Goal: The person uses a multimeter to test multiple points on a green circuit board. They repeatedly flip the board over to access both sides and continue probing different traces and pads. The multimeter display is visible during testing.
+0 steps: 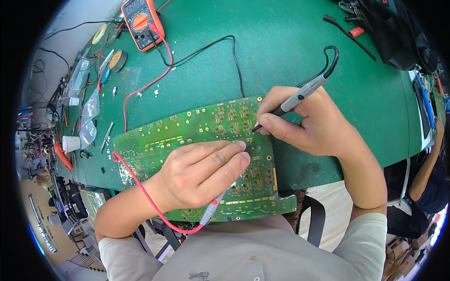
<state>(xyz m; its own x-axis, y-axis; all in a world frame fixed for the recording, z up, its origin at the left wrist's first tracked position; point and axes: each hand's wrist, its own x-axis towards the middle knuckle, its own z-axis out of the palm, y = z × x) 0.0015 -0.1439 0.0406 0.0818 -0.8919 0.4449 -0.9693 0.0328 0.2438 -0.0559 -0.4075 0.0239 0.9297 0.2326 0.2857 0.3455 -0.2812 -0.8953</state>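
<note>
A large green circuit board (pixel 183 126) lies at the table's near edge and juts out over my lap. My right hand (pixel 300 122) pinches a grey and black test probe (pixel 300 96), its tip down at the board's upper right part. Over the middle of the board, my left hand (pixel 201 171) is closed round a grey probe with a red mark (pixel 212 210); its tip is hidden under the fingers. Black and red leads run from the probes toward an orange multimeter (pixel 143 23) at the far left, its display lit.
On the left lie a round tin (pixel 118 61), clear plastic bags (pixel 89 114), a white cup (pixel 71 144) and a metal tweezer-like tool (pixel 107 136). A black brush (pixel 349 36) and a black bag (pixel 398 35) are at the far right. Another person's arm (pixel 427 164) shows at the right edge.
</note>
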